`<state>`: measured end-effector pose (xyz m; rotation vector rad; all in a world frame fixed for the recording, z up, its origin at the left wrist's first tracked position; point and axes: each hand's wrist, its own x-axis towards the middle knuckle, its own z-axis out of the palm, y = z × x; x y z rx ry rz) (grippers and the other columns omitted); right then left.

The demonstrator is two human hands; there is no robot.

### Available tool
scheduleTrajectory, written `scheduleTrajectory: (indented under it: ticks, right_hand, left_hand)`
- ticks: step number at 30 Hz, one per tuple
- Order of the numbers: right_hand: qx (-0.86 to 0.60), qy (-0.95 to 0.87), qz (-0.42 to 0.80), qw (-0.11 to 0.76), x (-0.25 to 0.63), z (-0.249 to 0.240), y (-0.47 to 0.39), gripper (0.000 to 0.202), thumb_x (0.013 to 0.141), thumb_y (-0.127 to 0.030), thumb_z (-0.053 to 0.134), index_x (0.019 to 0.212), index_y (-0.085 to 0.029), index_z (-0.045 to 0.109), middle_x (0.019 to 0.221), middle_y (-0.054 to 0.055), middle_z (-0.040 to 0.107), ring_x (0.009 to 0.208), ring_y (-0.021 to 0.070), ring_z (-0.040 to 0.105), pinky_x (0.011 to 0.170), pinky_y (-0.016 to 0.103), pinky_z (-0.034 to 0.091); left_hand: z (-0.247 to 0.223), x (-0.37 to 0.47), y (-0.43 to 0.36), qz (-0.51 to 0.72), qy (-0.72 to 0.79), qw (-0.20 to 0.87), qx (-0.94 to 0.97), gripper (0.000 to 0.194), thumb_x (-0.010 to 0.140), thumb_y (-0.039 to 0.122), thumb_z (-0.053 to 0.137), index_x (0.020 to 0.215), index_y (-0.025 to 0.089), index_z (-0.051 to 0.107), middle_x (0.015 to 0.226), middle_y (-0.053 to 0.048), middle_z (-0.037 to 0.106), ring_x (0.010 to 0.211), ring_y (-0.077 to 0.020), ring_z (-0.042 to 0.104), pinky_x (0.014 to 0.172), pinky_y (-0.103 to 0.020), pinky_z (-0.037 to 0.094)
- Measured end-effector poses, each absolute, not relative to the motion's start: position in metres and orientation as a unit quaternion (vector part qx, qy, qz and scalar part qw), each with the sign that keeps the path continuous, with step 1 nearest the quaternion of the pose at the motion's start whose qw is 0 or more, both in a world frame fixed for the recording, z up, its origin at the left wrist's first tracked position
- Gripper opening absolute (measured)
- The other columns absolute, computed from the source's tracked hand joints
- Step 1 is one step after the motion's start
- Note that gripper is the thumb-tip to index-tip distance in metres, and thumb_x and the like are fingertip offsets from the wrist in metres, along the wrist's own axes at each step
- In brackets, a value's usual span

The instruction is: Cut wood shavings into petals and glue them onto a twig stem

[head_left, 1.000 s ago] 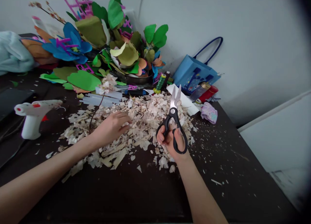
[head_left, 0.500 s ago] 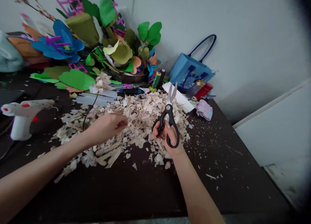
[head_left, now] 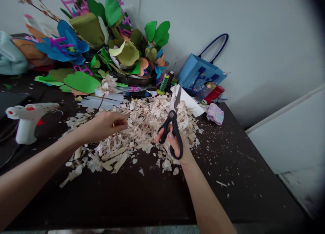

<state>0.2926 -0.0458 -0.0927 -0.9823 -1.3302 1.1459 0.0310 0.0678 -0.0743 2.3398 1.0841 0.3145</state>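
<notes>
My right hand (head_left: 179, 144) grips a pair of black-handled scissors (head_left: 172, 120), thumb and fingers in the loops, blades pointing up and away, slightly apart. To its left, my left hand (head_left: 111, 123) hovers over a heap of pale dried petals and scraps (head_left: 142, 132). Its thumb and fingertips are pressed together; anything between them is too small to make out. A pale flower (head_left: 106, 86) on a thin brown stem stands behind the left hand, which hides the stem's lower part.
A white glue gun (head_left: 26, 122) stands at left near translucent glue sticks (head_left: 101, 102). Felt flowers and leaves (head_left: 81, 81) pile up at the back. Thread spools (head_left: 164, 85), a blue bag (head_left: 198, 73) and a crumpled pink cloth (head_left: 215, 113) line the back right.
The scissors have tilted and shifted slightly left, their blades closer together. My left hand has moved a little left and up, fingertips still together.
</notes>
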Motion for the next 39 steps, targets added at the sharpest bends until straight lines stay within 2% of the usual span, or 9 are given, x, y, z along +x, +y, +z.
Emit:
scheduleTrajectory:
  ticks: [6,11,14,16,18,23,26,33,39]
  right_hand:
    - [-0.413,-0.554,0.448,0.567,0.299,-0.089,-0.046,0.033,0.094,-0.054,0.061,0.097,-0.023,0.070,0.078,0.004,0.070,0.074,0.0206,0.067,0.075,0.036,0.050]
    - [-0.420,-0.546,0.433,0.581,0.303,-0.091,-0.044,0.033,0.094,-0.055,0.061,0.092,-0.023,0.070,0.077,0.003,0.069,0.075,0.0208,0.067,0.076,0.036,0.051]
    - [-0.409,-0.531,0.439,0.599,0.303,-0.092,-0.043,0.033,0.094,-0.055,0.061,0.092,-0.023,0.070,0.075,0.003,0.068,0.075,0.0207,0.067,0.075,0.036,0.053]
    - [-0.401,-0.519,0.446,0.610,0.303,-0.092,-0.043,0.031,0.094,-0.053,0.061,0.093,-0.024,0.070,0.075,0.003,0.068,0.075,0.0206,0.067,0.074,0.036,0.054]
    - [-0.399,-0.513,0.447,0.615,0.302,-0.092,-0.042,0.030,0.095,-0.053,0.061,0.093,-0.024,0.070,0.075,0.003,0.067,0.076,0.0206,0.067,0.074,0.036,0.054]
    - [-0.416,-0.514,0.437,0.610,0.303,-0.093,-0.042,0.032,0.093,-0.055,0.061,0.092,-0.024,0.069,0.075,0.002,0.067,0.075,0.0206,0.067,0.074,0.036,0.054]
    - [-0.415,-0.516,0.438,0.608,0.304,-0.095,-0.041,0.033,0.093,-0.055,0.061,0.093,-0.024,0.069,0.074,0.002,0.066,0.074,0.0203,0.067,0.073,0.036,0.055]
    - [-0.412,-0.508,0.441,0.615,0.305,-0.093,-0.041,0.032,0.093,-0.055,0.061,0.092,-0.024,0.069,0.075,0.003,0.066,0.080,0.0224,0.068,0.074,0.037,0.055]
    - [-0.438,-0.503,0.440,0.601,0.302,-0.089,-0.042,0.037,0.090,-0.060,0.061,0.088,-0.024,0.067,0.075,0.004,0.066,0.080,0.0236,0.068,0.069,0.038,0.055]
  left_hand:
    - [-0.077,0.034,0.074,0.130,0.423,0.248,0.862,0.025,0.088,0.040,0.052,0.087,0.020,0.069,0.074,-0.006,0.072,0.065,-0.0183,0.063,0.060,-0.029,0.043]
    - [-0.079,0.045,0.066,0.173,0.443,0.162,0.865,0.041,0.088,0.037,0.050,0.122,0.017,0.063,0.116,-0.015,0.068,0.082,-0.0241,0.068,0.065,-0.033,0.050]
    - [-0.079,0.061,0.049,0.163,0.425,0.162,0.875,0.033,0.093,0.032,0.044,0.109,0.015,0.067,0.108,-0.014,0.070,0.080,-0.0216,0.067,0.067,-0.032,0.053]
    - [-0.080,0.073,0.035,0.107,0.390,0.208,0.890,0.026,0.094,0.028,0.046,0.099,0.016,0.068,0.096,-0.010,0.071,0.077,-0.0198,0.067,0.066,-0.030,0.053]
    - [-0.082,0.084,0.023,0.045,0.370,0.213,0.903,0.019,0.093,0.026,0.052,0.095,0.016,0.068,0.097,-0.010,0.071,0.078,-0.0212,0.069,0.064,-0.031,0.053]
    - [-0.091,0.100,0.006,-0.016,0.361,0.130,0.923,0.026,0.084,0.011,0.060,0.110,0.013,0.065,0.114,-0.015,0.070,0.106,-0.0324,0.068,0.075,-0.037,0.055]
    - [-0.096,0.101,0.006,-0.028,0.374,0.131,0.918,0.033,0.086,0.004,0.048,0.114,0.014,0.063,0.111,-0.014,0.072,0.099,-0.0291,0.070,0.067,-0.032,0.053]
    - [-0.095,0.088,0.010,0.007,0.390,0.177,0.903,0.035,0.086,0.008,0.043,0.112,0.017,0.064,0.100,-0.012,0.073,0.074,-0.0215,0.069,0.054,-0.029,0.044]
    - [-0.098,0.096,0.009,0.001,0.380,0.131,0.916,0.013,0.090,0.016,0.050,0.086,0.017,0.063,0.096,-0.013,0.070,0.082,-0.0250,0.068,0.058,-0.029,0.046]
